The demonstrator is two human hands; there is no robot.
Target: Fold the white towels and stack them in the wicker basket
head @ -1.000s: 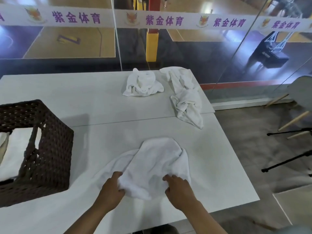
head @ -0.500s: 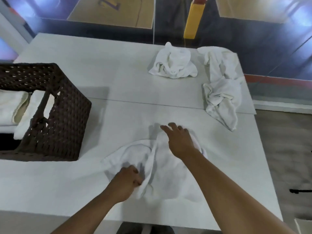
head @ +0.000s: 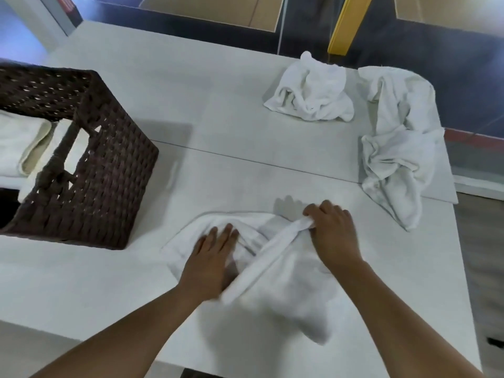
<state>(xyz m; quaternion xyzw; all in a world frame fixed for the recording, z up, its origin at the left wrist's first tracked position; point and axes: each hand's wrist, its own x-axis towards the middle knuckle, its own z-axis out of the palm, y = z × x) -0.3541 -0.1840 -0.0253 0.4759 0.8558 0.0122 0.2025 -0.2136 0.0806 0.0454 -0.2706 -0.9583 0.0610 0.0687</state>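
Observation:
A white towel (head: 289, 285) lies crumpled on the near part of the white table (head: 223, 110). My left hand (head: 210, 257) rests flat on its left half with straight fingers. My right hand (head: 331, 236) pinches a raised edge of the same towel at its far side. A dark brown wicker basket (head: 109, 175) stands on the left with folded white towels (head: 19, 148) inside. Two more crumpled white towels lie farther off: one (head: 311, 96) at the back middle, one (head: 398, 148) along the right edge.
The table's right edge runs close to the towel at the right, with floor (head: 480, 255) beyond it. A glass wall and a yellow post (head: 346, 25) stand behind the table. A seam crosses the tabletop between the basket and the far towels.
My left hand has let go of the towel's near edge and now lies flat on it. My right hand has taken hold of the towel's far edge. The camera has tilted down.

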